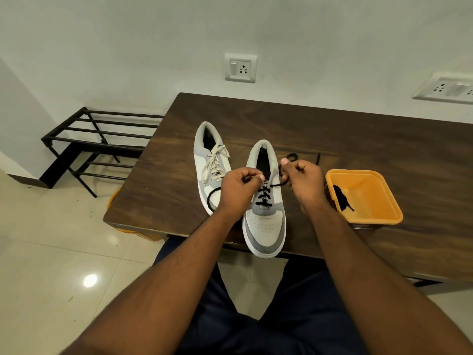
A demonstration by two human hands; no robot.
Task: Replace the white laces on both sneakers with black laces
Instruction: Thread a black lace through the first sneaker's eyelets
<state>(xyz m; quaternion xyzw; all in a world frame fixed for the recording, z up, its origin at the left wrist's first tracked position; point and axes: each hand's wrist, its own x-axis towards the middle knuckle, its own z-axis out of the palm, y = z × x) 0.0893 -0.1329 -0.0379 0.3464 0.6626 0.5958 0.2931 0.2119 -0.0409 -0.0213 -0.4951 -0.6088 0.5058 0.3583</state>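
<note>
Two sneakers on the counter [358,139]: the near sneaker [265,224] half-threaded with a black lace [263,197], left hand [236,187] and right hand [303,181] each pinching one end; the far sneaker [208,160] keeps its white lace [213,162]. One orange tub [371,216] holds another black lace [341,198].

A black metal rack [102,139] stands beside the wooden table [358,139].

Even, soft indoor light, moderately bright; a round glare spot on the glossy floor tiles [90,280] marks an overhead lamp; shadows beneath the table [358,139] edge are faint and diffuse; wide-angle distortion bends the wall sockets [445,89] and table edges near the frame borders; the forearms at the bottom are slightly soft; the centre is sharp.
</note>
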